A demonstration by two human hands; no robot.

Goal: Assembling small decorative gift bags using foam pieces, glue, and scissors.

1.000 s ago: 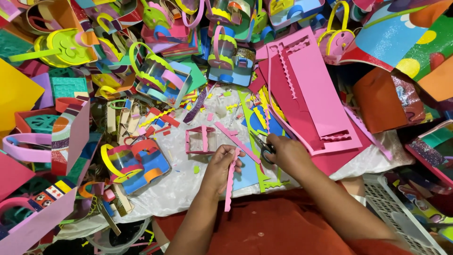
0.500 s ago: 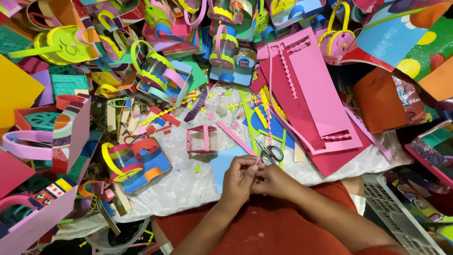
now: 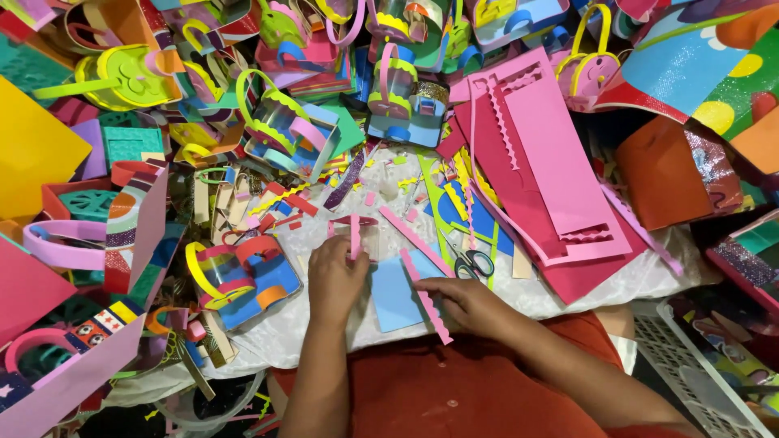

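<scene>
The worktop point(image 3: 568, 288), under white cloth, is ringed with foam baskets and sheets. A blue foam sheet point(image 3: 391, 294) lies at centre. The small clear box point(image 3: 357, 237) stands just beyond it; the left hand point(image 3: 334, 280) steadies it, fingers pinching a pink strip point(image 3: 355, 238) upright. Keep that strip aligned. The right hand point(image 3: 464, 302) pins a scalloped pink strip point(image 3: 428, 302) flat, fingers closed on it.

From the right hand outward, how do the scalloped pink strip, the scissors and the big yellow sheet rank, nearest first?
Measured from the right hand in the head view:
1. Scalloped pink strip: under its fingers, touching.
2. Scissors: just above the hand, on the white cloth.
3. Yellow sheet: far off at the left edge.
</scene>
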